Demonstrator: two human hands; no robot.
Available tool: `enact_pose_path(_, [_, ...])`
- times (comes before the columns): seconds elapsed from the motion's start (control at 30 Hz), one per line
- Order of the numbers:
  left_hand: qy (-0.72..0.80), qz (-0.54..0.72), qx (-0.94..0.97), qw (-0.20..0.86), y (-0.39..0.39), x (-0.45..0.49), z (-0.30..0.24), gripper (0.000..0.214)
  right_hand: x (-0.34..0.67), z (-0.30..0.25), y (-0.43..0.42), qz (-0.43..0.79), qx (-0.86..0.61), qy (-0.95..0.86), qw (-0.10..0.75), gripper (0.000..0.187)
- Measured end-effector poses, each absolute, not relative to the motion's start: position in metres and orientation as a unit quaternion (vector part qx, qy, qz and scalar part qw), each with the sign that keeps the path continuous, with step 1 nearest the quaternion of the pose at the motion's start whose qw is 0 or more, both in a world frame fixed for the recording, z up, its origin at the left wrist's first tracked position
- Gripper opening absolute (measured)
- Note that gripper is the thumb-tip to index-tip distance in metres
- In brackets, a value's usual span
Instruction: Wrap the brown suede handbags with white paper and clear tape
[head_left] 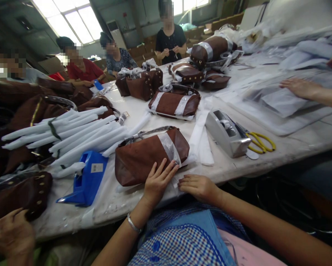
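Note:
A brown handbag lies on its side in front of me, a pale wrapping strip around its right part and its handle along the far side. My left hand rests on the near side of the bag, fingers stretched out over the lower end of the strip. Just to the right, my right hand lies palm down at the table's edge, its fingers extended toward the bag's lower corner. White wrapping sheet shows beyond the bag's right end.
A blue tape dispenser and white paper rolls lie left. A grey tape dispenser and yellow-handled scissors are right. Another wrapped bag sits behind. Co-workers' hands appear left and right.

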State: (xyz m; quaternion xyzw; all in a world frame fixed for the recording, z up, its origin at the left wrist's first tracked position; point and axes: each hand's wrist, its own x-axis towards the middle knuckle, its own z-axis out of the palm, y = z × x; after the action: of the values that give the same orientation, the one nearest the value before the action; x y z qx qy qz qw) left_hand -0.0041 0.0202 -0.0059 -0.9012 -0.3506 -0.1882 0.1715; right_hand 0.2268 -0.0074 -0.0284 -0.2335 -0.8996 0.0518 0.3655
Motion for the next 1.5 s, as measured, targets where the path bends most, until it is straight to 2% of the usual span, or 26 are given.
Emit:
enact_pose_path(0.33, [-0.353, -0.188, -0.901, 0.17, 0.022, -0.006, -0.004, 0.053, 0.254, -0.009, -0.014, 0.066, -0.232, -0.902, 0.358, 0.02])
enact_pose_path(0.47, [-0.351, -0.188, -0.901, 0.173, 0.022, -0.006, -0.007, 0.052, 0.252, 0.015, 0.012, -0.004, -0.29, -0.896, 0.337, 0.041])
enact_pose_path(0.53, [-0.35, -0.194, -0.899, 0.177, 0.023, -0.006, -0.008, 0.053, 0.248, 0.023, 0.029, -0.039, -0.311, -0.893, 0.322, 0.046])
enact_pose_path(0.73, [-0.355, -0.201, -0.896, 0.177, 0.023, -0.005, -0.004, 0.051, 0.243, 0.029, 0.056, -0.065, -0.292, -0.904, 0.306, 0.021])
enact_pose_path(1.03, [-0.359, -0.212, -0.895, 0.16, 0.022, -0.006, -0.004, 0.05, 0.231, 0.024, 0.04, -0.043, -0.336, -0.858, 0.386, 0.011])
enact_pose_path(1.33, [-0.359, -0.195, -0.897, 0.17, 0.023, -0.006, -0.009, 0.05, 0.237, 0.013, 0.039, -0.059, -0.325, -0.869, 0.368, 0.017])
enact_pose_path(1.5, [-0.356, -0.184, -0.902, 0.162, 0.022, -0.005, -0.009, 0.05, 0.248, 0.004, 0.039, -0.062, -0.307, -0.888, 0.337, 0.037])
